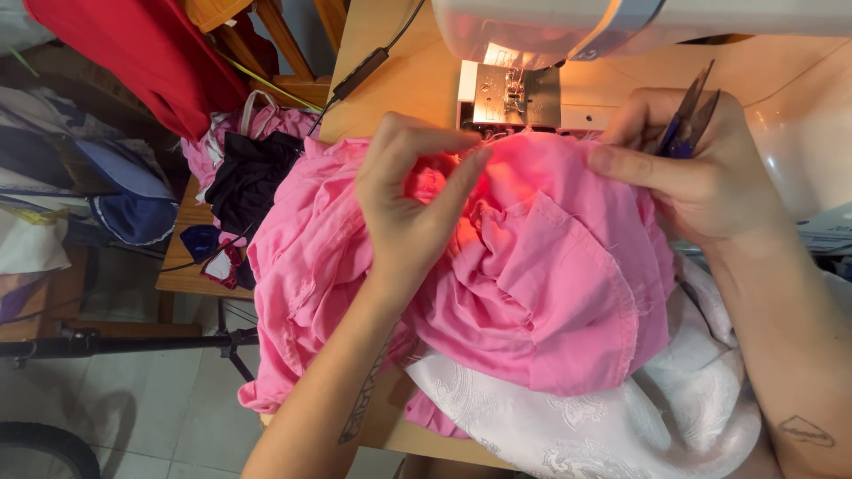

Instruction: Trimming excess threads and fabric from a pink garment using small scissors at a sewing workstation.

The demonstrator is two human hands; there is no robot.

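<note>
A crumpled pink garment [541,284] lies bunched on the wooden table in front of a white sewing machine [568,35]. My left hand [408,195] pinches a fold of the pink fabric near the machine's needle plate [513,96]. My right hand [692,168] rests on the garment's far edge and holds small thread snips [688,120], their blades pointing up. The fabric under my fingers glows in the machine's light.
White patterned cloth [603,426] lies under the pink garment at the front. To the left, a low wooden stand [182,275] carries pink, black and blue clothes. Red cloth [151,53] hangs over a chair. A black cable [359,71] runs across the table [390,98].
</note>
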